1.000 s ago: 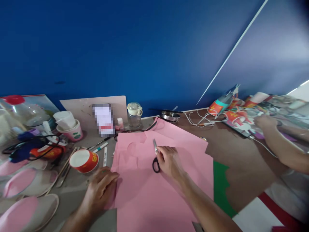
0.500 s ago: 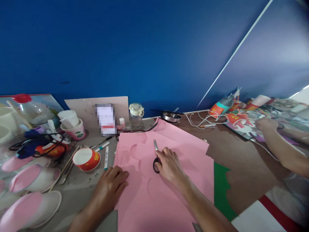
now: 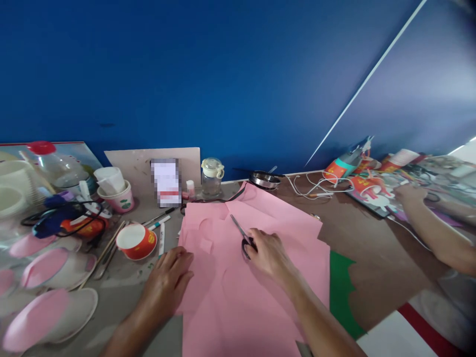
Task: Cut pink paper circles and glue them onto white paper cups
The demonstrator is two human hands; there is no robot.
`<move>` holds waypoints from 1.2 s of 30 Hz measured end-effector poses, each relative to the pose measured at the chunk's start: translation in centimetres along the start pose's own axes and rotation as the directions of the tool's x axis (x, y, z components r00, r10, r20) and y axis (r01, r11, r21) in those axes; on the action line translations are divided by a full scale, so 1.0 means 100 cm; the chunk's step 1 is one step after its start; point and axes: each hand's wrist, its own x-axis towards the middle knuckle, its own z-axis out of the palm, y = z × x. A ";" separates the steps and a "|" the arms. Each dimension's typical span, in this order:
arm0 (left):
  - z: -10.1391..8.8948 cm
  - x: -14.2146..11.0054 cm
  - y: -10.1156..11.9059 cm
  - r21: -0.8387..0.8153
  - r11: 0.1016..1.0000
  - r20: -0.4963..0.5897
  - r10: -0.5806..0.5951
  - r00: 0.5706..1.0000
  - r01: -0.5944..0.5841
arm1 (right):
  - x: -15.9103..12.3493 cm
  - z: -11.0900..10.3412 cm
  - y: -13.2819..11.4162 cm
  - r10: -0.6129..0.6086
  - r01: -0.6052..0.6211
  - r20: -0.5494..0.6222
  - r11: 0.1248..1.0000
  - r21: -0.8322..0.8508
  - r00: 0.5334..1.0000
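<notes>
Scissors [image 3: 243, 234] with dark handles lie in my right hand [image 3: 269, 250], its fingers closed around the handle loops. Their blades are together and point up and to the left, just over a stack of pink paper [image 3: 282, 297]. At the stack's left edge, my left hand [image 3: 167, 275] has curved fingers on a pink sheet, with the thumb at its near side. Faint curved outlines or cut edges show on that sheet, and a small pink flap [image 3: 206, 245] stands out beyond the left fingertips.
A red paper bowl [image 3: 136, 241], markers [image 3: 161, 238] and pink-topped cups [image 3: 48, 317] are on the left. Behind stand a phone [image 3: 166, 183], a glass jar [image 3: 211, 176] and a tape roll [image 3: 264, 179]. Green paper [image 3: 344, 292] and another person's arm [image 3: 435, 228] are at right.
My left hand has shifted slightly left, and the outlined pink sheet has slid left with it. The scissors have moved a little up and right and tilt more to the left.
</notes>
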 end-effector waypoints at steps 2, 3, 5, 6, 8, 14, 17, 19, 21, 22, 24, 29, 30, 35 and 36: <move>0.002 0.000 -0.003 0.038 0.999 -0.037 -0.032 0.999 0.033 | 0.004 -0.001 0.006 0.040 -0.039 0.004 0.966 0.255 0.999; 0.002 0.000 -0.003 0.070 0.996 -0.055 -0.053 0.997 0.057 | 0.006 -0.001 0.009 0.054 -0.057 0.019 0.916 0.397 0.998; 0.000 0.000 -0.004 0.156 0.982 -0.086 -0.098 0.991 0.111 | 0.010 -0.002 0.013 0.072 -0.104 0.076 0.746 0.658 0.994; -0.001 0.000 -0.004 0.199 0.971 -0.092 -0.119 0.989 0.135 | 0.011 -0.003 0.013 0.063 -0.126 0.112 0.635 0.762 0.992; -0.003 0.000 -0.003 0.263 0.949 -0.085 -0.154 0.984 0.171 | 0.011 -0.006 0.010 -0.012 -0.161 0.180 0.396 0.904 0.984; -0.008 0.000 0.001 0.317 0.918 -0.037 -0.240 0.970 0.239 | 0.003 -0.006 -0.006 -0.295 -0.294 0.324 0.142 0.945 0.899; -0.010 0.002 0.001 0.276 0.920 -0.012 -0.286 0.958 0.278 | 0.001 -0.003 -0.009 -0.382 -0.320 0.373 0.195 0.927 0.846; -0.011 0.004 -0.001 0.204 0.925 0.001 -0.327 0.945 0.320 | 0.001 0.000 -0.010 -0.430 -0.329 0.391 0.213 0.920 0.814; -0.011 0.006 -0.004 0.112 0.916 0.011 -0.388 0.922 0.384 | 0.002 0.003 -0.009 -0.430 -0.331 0.388 0.205 0.921 0.815; -0.011 0.007 -0.005 0.066 0.906 0.012 -0.419 0.908 0.417 | 0.003 0.005 -0.008 -0.404 -0.324 0.373 0.188 0.927 0.835; -0.010 0.008 -0.007 -0.004 0.887 0.000 -0.461 0.887 0.461 | 0.005 0.008 -0.007 -0.347 -0.294 0.333 0.162 0.942 0.877; -0.006 0.007 -0.009 -0.038 0.908 -0.057 -0.419 0.906 0.417 | 0.005 0.007 -0.009 -0.314 -0.302 0.347 0.185 0.935 0.884; -0.005 0.006 -0.009 -0.028 0.913 -0.073 -0.408 0.910 0.407 | 0.004 0.006 -0.010 -0.311 -0.309 0.355 0.189 0.932 0.882; -0.013 0.006 -0.007 -0.059 0.936 -0.209 -0.352 0.912 0.348 | 0.003 0.010 -0.016 -0.312 -0.272 0.305 0.148 0.951 0.900; -0.016 0.006 -0.005 -0.107 0.935 -0.230 -0.355 0.906 0.339 | 0.002 0.012 -0.017 -0.306 -0.258 0.290 0.141 0.956 0.907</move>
